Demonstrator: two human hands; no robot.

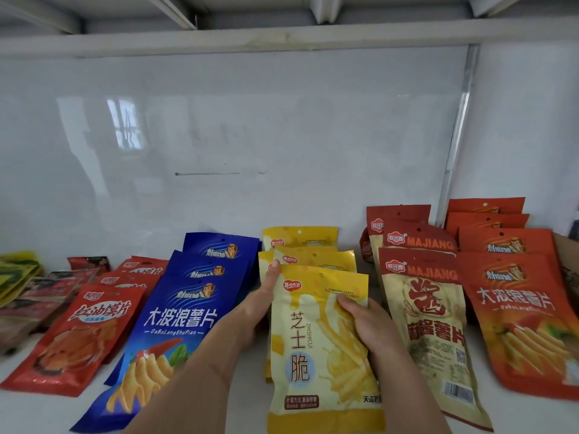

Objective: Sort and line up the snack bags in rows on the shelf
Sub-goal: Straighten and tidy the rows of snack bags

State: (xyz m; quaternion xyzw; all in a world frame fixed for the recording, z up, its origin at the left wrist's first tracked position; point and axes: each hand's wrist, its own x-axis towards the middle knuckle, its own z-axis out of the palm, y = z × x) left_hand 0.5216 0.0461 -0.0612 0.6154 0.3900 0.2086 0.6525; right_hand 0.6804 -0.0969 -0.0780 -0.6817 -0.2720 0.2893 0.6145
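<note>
A yellow snack bag [307, 343] lies at the front of a row of yellow bags [300, 239] on the white shelf [529, 411]. My left hand [257, 311] grips its left edge, thumb reaching up to the top corner. My right hand [366, 324] holds its right side, fingers curled over the front. Left of this row runs a row of blue bags [175, 327], then red bags [78, 336]. To the right lie cream and red MAJIANG bags [429, 311] and orange bags [526, 314].
A loose heap of dark red and yellow-green packets [28, 286] sits at the far left. A cardboard box edge [568, 264] shows at the far right. A glossy white back wall [250, 136] closes the shelf, with another shelf overhead.
</note>
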